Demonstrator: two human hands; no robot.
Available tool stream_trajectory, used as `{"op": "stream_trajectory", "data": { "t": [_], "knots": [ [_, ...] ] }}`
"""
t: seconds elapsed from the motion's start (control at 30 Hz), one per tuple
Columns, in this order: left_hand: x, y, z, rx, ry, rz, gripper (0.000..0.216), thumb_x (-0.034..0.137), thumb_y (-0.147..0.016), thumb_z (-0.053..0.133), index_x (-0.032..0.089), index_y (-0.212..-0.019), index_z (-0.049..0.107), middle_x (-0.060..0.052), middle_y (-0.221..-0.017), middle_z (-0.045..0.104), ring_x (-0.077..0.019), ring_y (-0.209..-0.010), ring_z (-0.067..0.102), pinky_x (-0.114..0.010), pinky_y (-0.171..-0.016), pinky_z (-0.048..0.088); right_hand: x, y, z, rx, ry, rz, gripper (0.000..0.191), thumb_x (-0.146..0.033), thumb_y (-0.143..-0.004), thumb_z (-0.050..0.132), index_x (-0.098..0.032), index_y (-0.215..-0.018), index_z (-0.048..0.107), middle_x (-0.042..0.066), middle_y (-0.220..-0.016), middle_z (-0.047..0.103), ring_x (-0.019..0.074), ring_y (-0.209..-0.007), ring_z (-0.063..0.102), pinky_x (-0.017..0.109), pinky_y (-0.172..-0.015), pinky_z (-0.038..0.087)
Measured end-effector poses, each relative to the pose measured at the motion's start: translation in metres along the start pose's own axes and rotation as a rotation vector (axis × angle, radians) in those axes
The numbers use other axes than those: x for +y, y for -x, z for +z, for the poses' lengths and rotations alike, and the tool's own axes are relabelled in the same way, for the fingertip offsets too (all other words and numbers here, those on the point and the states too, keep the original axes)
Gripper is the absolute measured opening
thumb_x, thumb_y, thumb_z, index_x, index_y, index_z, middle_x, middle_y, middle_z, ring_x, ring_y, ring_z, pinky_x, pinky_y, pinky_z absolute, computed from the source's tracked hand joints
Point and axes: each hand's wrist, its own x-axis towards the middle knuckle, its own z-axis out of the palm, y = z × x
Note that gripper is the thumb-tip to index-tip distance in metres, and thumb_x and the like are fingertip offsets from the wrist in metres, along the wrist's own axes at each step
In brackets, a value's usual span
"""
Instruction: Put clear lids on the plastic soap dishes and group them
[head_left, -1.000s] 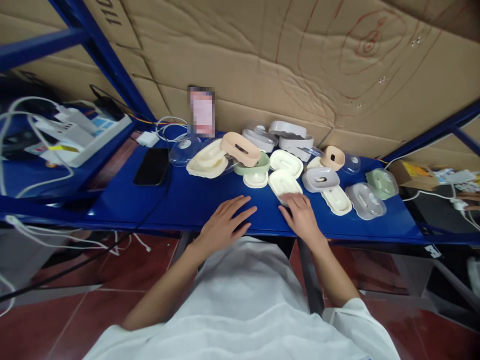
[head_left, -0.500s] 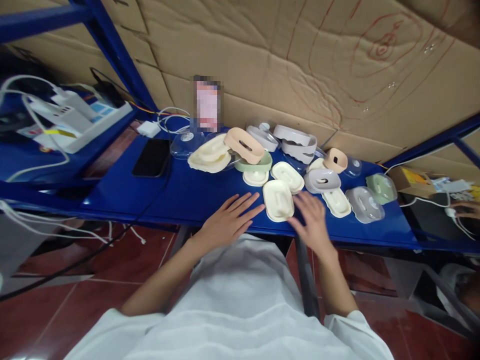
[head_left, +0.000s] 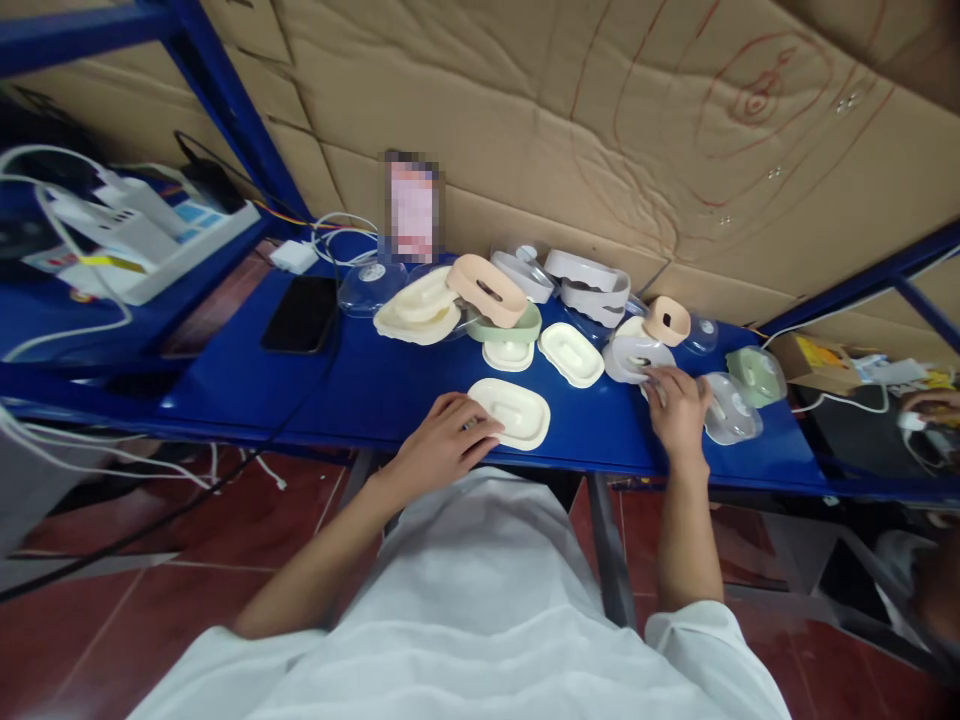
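Note:
A cream oblong tray (head_left: 531, 412) with a raised middle lies near the table's front edge. At its left end, my left hand (head_left: 450, 442) has its fingers curled together, thumb and fingertips on the rim. Farther right, my right hand (head_left: 681, 408) is closed downward at the near edge of a grey oval holder with a slot (head_left: 626, 358). It covers most of a cream piece below, so what its fingertips hold is hidden. Between the hands and farther back lies another cream tray (head_left: 574, 352).
Behind are a peach slotted holder (head_left: 487, 290), a green holder (head_left: 517, 322), grey holders (head_left: 596, 295) and a small peach holder (head_left: 667, 318). Clear covers (head_left: 731, 408) lie right. A black phone (head_left: 300, 315) is left; a blurred-out screen (head_left: 412, 208) leans on the cardboard.
The cream tray has turned sideways and shifted left, with my left hand now on its end. My right hand has moved right, from the tray to the grey holder, and its fingers have curled.

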Motion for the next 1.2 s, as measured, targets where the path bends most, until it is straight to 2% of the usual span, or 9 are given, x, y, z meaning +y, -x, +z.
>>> {"op": "stream_trajectory", "data": {
  "t": [0.13, 0.27, 0.37, 0.5, 0.6, 0.73, 0.83, 1.03, 1.2],
  "knots": [
    [0.001, 0.005, 0.002, 0.052, 0.015, -0.073, 0.048, 0.035, -0.103, 0.072, 0.027, -0.148, 0.061, -0.015, -0.141, 0.062, -0.027, -0.121, 0.066, -0.045, -0.105, 0.06, -0.065, 0.019, 0.001, 0.068, -0.187, -0.201, 0.029, -0.038, -0.108, 0.061, -0.025, -0.128, 0.077, 0.01, -0.115, 0.078, 0.0274, -0.113, 0.072, 0.056, -0.121, 0.043],
    [0.001, 0.005, 0.0, 0.047, -0.004, -0.127, 0.071, 0.04, -0.099, 0.077, 0.03, -0.162, 0.048, -0.02, -0.169, 0.04, -0.0343, -0.138, 0.059, -0.051, -0.111, 0.058, -0.148, 0.043, 0.002, -0.149, -0.404, -0.438, 0.029, -0.032, -0.109, 0.059, -0.031, -0.134, 0.075, 0.007, -0.118, 0.079, 0.0251, -0.119, 0.071, 0.05, -0.12, 0.048],
    [-0.002, 0.003, 0.001, -0.007, -0.037, -0.073, 0.064, 0.036, -0.102, 0.074, 0.028, -0.161, 0.051, -0.019, -0.172, 0.04, -0.0383, -0.155, 0.046, -0.057, -0.122, 0.049, -0.182, 0.05, 0.007, -0.294, -0.461, -0.527, 0.038, -0.032, -0.112, 0.054, -0.03, -0.148, 0.065, 0.007, -0.142, 0.073, 0.0237, -0.137, 0.065, 0.05, -0.128, 0.043],
    [-0.006, 0.001, 0.003, -0.071, -0.019, -0.007, 0.049, 0.034, -0.106, 0.067, 0.024, -0.153, 0.058, -0.013, -0.154, 0.064, -0.0312, -0.15, 0.054, -0.055, -0.128, 0.042, -0.189, 0.051, 0.011, -0.342, -0.471, -0.556, 0.046, -0.025, -0.113, 0.049, -0.029, -0.158, 0.056, 0.006, -0.156, 0.065, 0.0214, -0.15, 0.056, 0.052, -0.133, 0.036],
    [-0.005, 0.0, 0.002, -0.075, -0.002, -0.019, 0.047, 0.034, -0.108, 0.064, 0.022, -0.152, 0.059, -0.013, -0.15, 0.068, -0.0289, -0.146, 0.059, -0.053, -0.126, 0.043, -0.176, 0.041, 0.008, -0.364, -0.566, -0.585, 0.043, -0.026, -0.113, 0.049, -0.028, -0.156, 0.058, 0.007, -0.155, 0.066, 0.0215, -0.149, 0.057, 0.052, -0.132, 0.039],
    [0.0, -0.002, -0.001, -0.048, 0.013, -0.054, 0.034, 0.03, -0.106, 0.064, 0.023, -0.139, 0.068, -0.012, -0.148, 0.069, -0.0283, -0.144, 0.06, -0.052, -0.125, 0.042, -0.164, 0.0, -0.001, -0.265, -0.611, -0.556, 0.04, -0.025, -0.114, 0.045, -0.026, -0.148, 0.066, 0.009, -0.145, 0.073, 0.024, -0.141, 0.063, 0.051, -0.121, 0.05],
    [0.001, -0.001, -0.001, -0.028, 0.018, -0.079, 0.024, 0.028, -0.103, 0.067, 0.023, -0.125, 0.074, -0.011, -0.143, 0.072, -0.0294, -0.142, 0.062, -0.052, -0.122, 0.044, -0.182, -0.043, -0.002, -0.237, -0.446, -0.682, 0.039, -0.018, -0.111, 0.046, -0.024, -0.142, 0.069, 0.009, -0.143, 0.073, 0.0262, -0.139, 0.063, 0.05, -0.119, 0.048],
    [0.001, 0.001, -0.003, -0.015, 0.012, -0.088, 0.023, 0.027, -0.103, 0.066, 0.022, -0.124, 0.073, -0.012, -0.14, 0.072, -0.0291, -0.138, 0.064, -0.05, -0.117, 0.045, -0.251, -0.11, 0.039, -0.234, -0.017, -0.773, 0.039, -0.014, -0.104, 0.055, -0.006, -0.142, 0.063, 0.024, -0.145, 0.065, 0.0372, -0.132, 0.057, 0.056, -0.113, 0.043],
    [0.003, 0.0, -0.004, -0.011, -0.004, -0.109, 0.021, 0.027, -0.104, 0.064, 0.022, -0.123, 0.071, -0.012, -0.141, 0.071, -0.0283, -0.137, 0.064, -0.049, -0.117, 0.045, -0.246, -0.137, 0.069, -0.158, 0.003, -0.775, 0.028, -0.022, -0.108, 0.051, -0.012, -0.126, 0.069, 0.02, -0.133, 0.068, 0.0352, -0.125, 0.058, 0.053, -0.109, 0.042]
  ]
}}
